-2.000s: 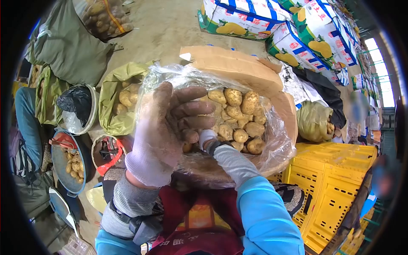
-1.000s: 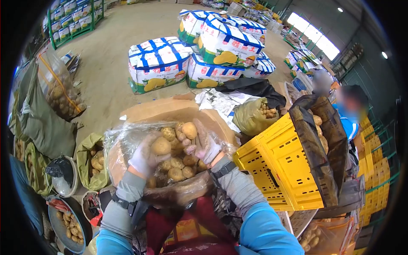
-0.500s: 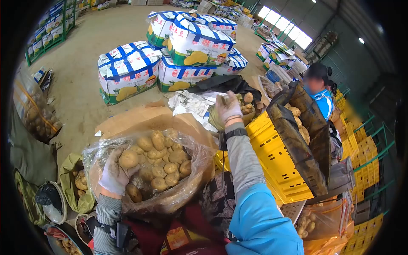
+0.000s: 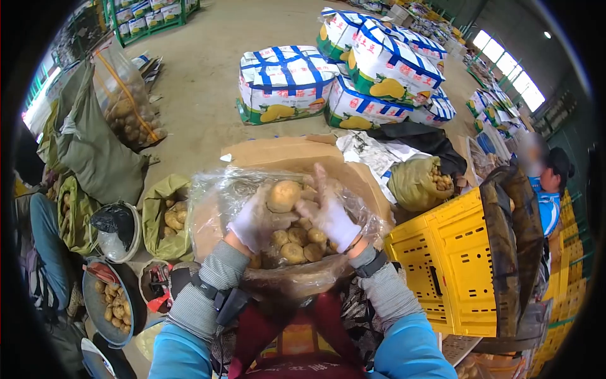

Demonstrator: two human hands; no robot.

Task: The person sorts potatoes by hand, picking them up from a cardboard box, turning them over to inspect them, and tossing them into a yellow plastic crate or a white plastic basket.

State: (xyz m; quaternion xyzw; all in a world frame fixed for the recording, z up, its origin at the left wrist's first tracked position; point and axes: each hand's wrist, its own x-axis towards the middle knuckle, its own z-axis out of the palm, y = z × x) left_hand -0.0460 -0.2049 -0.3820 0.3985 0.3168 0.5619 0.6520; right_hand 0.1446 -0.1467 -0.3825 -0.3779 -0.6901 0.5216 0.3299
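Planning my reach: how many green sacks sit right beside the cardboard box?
2. The left sack is just left of the box; the right sack is by its far right corner. Others may be hidden.

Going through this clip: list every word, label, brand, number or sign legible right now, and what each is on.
"精品土" (red): lone white pack beside the stack
"Jing Pin", next word unclear: same pack
"土豆": end of the stack's top front pack
"精品土": its long side
Too small or blurred: maroon apron lettering, distant packs
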